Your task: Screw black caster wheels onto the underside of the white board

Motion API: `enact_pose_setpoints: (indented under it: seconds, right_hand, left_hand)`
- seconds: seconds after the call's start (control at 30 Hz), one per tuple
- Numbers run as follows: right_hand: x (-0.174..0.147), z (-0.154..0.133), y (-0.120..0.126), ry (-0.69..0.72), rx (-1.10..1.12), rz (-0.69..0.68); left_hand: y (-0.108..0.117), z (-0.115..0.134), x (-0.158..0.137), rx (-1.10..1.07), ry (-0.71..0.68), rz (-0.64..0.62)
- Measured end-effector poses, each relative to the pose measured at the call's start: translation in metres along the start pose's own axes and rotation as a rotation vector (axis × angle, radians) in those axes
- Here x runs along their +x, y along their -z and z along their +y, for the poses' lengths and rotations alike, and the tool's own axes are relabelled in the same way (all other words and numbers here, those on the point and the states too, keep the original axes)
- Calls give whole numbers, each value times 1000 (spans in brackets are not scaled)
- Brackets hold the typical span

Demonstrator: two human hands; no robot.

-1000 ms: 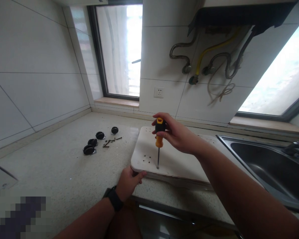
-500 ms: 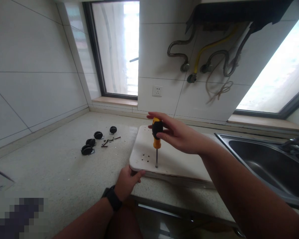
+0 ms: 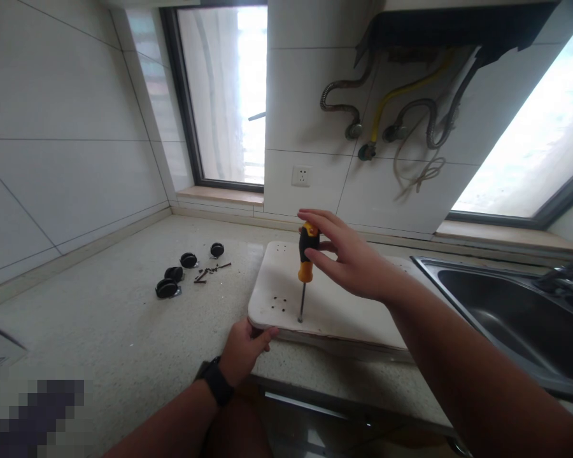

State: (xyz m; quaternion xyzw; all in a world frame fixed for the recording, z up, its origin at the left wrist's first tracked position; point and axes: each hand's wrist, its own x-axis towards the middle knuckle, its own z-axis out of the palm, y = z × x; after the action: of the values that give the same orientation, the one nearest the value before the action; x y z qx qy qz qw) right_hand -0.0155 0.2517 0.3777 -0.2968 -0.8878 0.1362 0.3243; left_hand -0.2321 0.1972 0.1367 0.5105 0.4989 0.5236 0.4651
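My right hand grips the yellow and black handle of a screwdriver. Its shaft leans slightly to the right, and the tip meets a small metal fastener near the front edge of a white board. My left hand, with a black watch on the wrist, clasps the board's front left corner, thumb on the edge and the other fingers partly hidden. Small dark holes in a square group lie left of the screwdriver tip, and a similar group sits at the board's far left corner.
Several black caster wheels lie on the speckled countertop to the left, beside scattered screws. A steel sink adjoins the board's right side. Behind are a tiled wall, a socket and hanging hoses.
The screwdriver handle has tilted to the right along with my right hand, while its tip stays at the same spot. My left hand and the board have kept their places.
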Motion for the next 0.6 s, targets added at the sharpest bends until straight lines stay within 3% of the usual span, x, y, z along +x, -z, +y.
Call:
enact_pose_setpoints:
  seconds: [0.1, 0.17, 0.43, 0.6]
  right_hand:
    - [2, -2, 2, 43, 123, -78]
    - [5, -1, -2, 38, 108, -53]
    - [6, 12, -15, -67, -320, 215]
    - [3, 10, -4, -72, -189, 59]
  left_hand:
    - [0, 0, 0, -10, 9, -9]
    - [0, 0, 1, -9, 5, -8]
    - [-2, 8, 0, -31, 29, 9]
    - [-1, 5, 0, -20, 4, 0]
